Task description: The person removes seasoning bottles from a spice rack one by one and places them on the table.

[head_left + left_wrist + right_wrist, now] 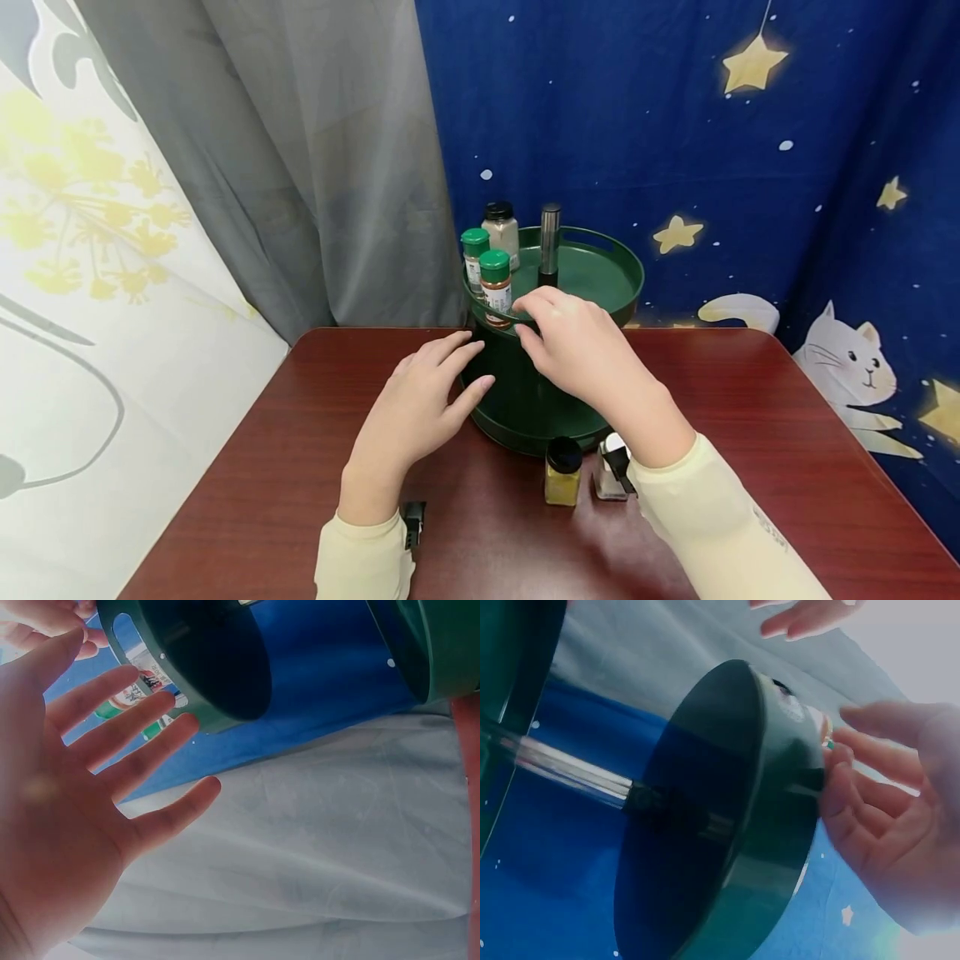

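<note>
Has left hand (422, 402) spread, empty; right hand (579, 340) half-curled at tray (600, 271) rim, can't tell hold. Best move gently, without tipping nearest jar (497, 293).

jars (497, 293) leave the upper tray (600, 271) passable at right

I'm facing the nearer green-capped spice jar (497, 290), white-labelled, reddish inside, standing upright by the front-left rim, on the upper tier of a round green two-tier rack (594, 279)
</note>
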Demonstrator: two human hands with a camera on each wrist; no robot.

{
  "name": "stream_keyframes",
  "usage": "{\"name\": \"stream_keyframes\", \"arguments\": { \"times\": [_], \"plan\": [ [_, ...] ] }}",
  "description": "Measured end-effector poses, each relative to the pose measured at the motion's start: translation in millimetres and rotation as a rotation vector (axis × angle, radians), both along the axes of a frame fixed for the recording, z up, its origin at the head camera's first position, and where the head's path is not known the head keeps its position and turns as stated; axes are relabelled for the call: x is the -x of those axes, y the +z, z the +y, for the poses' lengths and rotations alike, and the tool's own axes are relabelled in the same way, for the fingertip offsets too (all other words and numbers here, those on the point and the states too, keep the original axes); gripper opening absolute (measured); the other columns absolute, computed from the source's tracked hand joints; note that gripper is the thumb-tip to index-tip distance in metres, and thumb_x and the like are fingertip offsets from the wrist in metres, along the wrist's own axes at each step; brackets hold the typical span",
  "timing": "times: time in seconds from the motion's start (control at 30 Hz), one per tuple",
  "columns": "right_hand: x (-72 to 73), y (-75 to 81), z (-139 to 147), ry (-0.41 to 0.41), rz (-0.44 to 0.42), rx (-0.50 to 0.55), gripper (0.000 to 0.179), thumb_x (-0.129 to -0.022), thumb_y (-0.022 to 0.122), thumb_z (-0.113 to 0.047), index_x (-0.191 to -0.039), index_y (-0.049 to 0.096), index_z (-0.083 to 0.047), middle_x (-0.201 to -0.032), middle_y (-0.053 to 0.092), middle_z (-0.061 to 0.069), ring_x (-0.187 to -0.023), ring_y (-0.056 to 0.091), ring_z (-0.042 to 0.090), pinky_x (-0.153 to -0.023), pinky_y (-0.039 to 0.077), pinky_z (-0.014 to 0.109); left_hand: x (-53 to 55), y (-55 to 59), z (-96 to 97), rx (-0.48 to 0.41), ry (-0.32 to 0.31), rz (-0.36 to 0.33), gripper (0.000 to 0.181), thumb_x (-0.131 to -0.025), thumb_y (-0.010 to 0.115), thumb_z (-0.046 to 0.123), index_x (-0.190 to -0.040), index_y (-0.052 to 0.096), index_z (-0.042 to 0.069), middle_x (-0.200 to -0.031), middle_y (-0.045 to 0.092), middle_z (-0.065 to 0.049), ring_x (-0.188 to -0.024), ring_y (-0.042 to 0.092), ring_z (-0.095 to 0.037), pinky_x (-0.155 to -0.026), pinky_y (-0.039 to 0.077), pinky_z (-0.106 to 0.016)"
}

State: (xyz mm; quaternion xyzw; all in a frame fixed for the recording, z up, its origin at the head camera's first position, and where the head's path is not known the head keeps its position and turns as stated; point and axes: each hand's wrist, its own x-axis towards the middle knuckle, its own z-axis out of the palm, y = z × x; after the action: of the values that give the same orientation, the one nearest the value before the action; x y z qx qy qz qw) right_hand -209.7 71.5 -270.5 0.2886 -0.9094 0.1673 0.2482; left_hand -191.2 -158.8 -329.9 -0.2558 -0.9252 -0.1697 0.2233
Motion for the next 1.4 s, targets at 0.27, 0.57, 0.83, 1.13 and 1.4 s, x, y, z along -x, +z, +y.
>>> {"name": "stream_keyframes", "arguments": {
  "times": [0.27, 0.57, 0.83, 1.13, 1.4],
  "plan": [
    [9.3, 1.5, -5, -0.03, -0.002, -0.04, 0.012, -0.101, 0.073, -0.014, -0.107, 0.081, -0.009, -0.096, 0.079, 0.006, -0.08, 0.071, 0.022, -0.074, 0.064, 0.041, 1.2, 0.4, -1.9, -0.003, -0.001, 0.001, 0.049, -0.103, 0.069, 0.042, -0.143, 0.068, 0.014, -0.154, 0.061, -0.01, -0.139, 0.062, -0.032, -0.111, 0.053, -0.06],
    [14.3, -2.1, 1, -0.028, 0.056, -0.071, 0.011, -0.1, 0.073, -0.012, -0.108, 0.081, -0.009, -0.098, 0.08, 0.005, -0.08, 0.072, 0.023, -0.074, 0.065, 0.041, 3.7, -0.1, -4.1, -0.006, -0.005, 0.0, 0.048, -0.103, 0.069, 0.042, -0.142, 0.069, 0.014, -0.153, 0.062, -0.01, -0.138, 0.063, -0.033, -0.111, 0.052, -0.06],
    [14.6, -5.8, 19, -0.018, 0.077, -0.074, 0.012, -0.099, 0.074, -0.011, -0.11, 0.081, -0.011, -0.104, 0.08, 0.004, -0.093, 0.075, 0.022, -0.082, 0.065, 0.042, 7.6, -0.4, -6.2, -0.014, -0.009, -0.005, 0.048, -0.103, 0.07, 0.041, -0.142, 0.069, 0.013, -0.153, 0.062, -0.01, -0.139, 0.062, -0.033, -0.112, 0.052, -0.06],
    [14.3, -10.0, 42, -0.015, 0.033, -0.017, 0.015, -0.099, 0.071, -0.004, -0.111, 0.079, -0.009, -0.105, 0.076, 0.006, -0.1, 0.072, 0.025, -0.089, 0.065, 0.046, 9.9, 1.8, -8.8, -0.009, -0.005, -0.028, 0.049, -0.104, 0.068, 0.043, -0.143, 0.069, 0.014, -0.154, 0.062, -0.009, -0.14, 0.061, -0.032, -0.113, 0.051, -0.06],
    [21.9, -11.1, 63, 0.025, 0.018, 0.0, 0.012, -0.1, 0.072, -0.005, -0.11, 0.079, -0.007, -0.104, 0.074, 0.007, -0.097, 0.069, 0.024, -0.089, 0.063, 0.045, 13.4, 3.3, -10.5, -0.008, -0.005, -0.035, 0.049, -0.104, 0.068, 0.044, -0.142, 0.069, 0.015, -0.153, 0.062, -0.009, -0.14, 0.061, -0.032, -0.113, 0.052, -0.06]
  ]
}}
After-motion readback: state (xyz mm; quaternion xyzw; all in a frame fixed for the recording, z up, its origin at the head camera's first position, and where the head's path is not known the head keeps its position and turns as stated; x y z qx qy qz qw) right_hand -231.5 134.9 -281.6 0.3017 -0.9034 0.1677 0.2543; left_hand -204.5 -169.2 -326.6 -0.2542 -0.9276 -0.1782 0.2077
